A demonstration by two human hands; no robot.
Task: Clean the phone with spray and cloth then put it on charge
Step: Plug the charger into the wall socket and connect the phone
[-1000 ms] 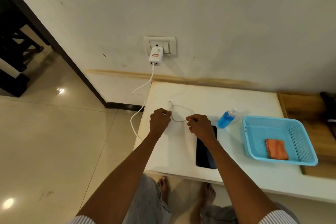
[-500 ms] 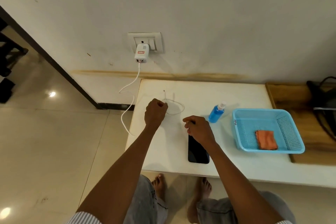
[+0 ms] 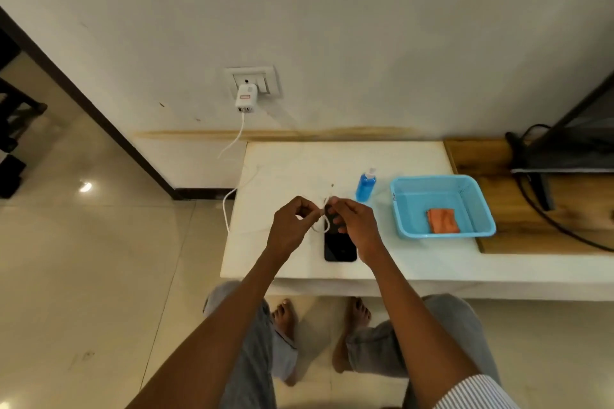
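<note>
head view: both hands meet over the top end of the phone (image 3: 339,247), which lies flat near the front edge of the bench (image 3: 415,256). left hand (image 3: 292,226) and right hand (image 3: 357,226) each pinch the thin, floppy cable (image 3: 321,226); i'd grip the stiff plug end and brace that slick phone by its edges.

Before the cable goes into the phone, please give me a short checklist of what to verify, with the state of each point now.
1. Charger sits in the wall socket: ok.
2. Cable joined to charger: ok.
3. Left hand and right hand both pinch the cable end: ok.
4. Phone lies flat on the white table: ok.
5. Plug lined up with the phone port: cannot tell, fingers hide it.
6. Spray bottle stands apart from the phone: ok.
</note>
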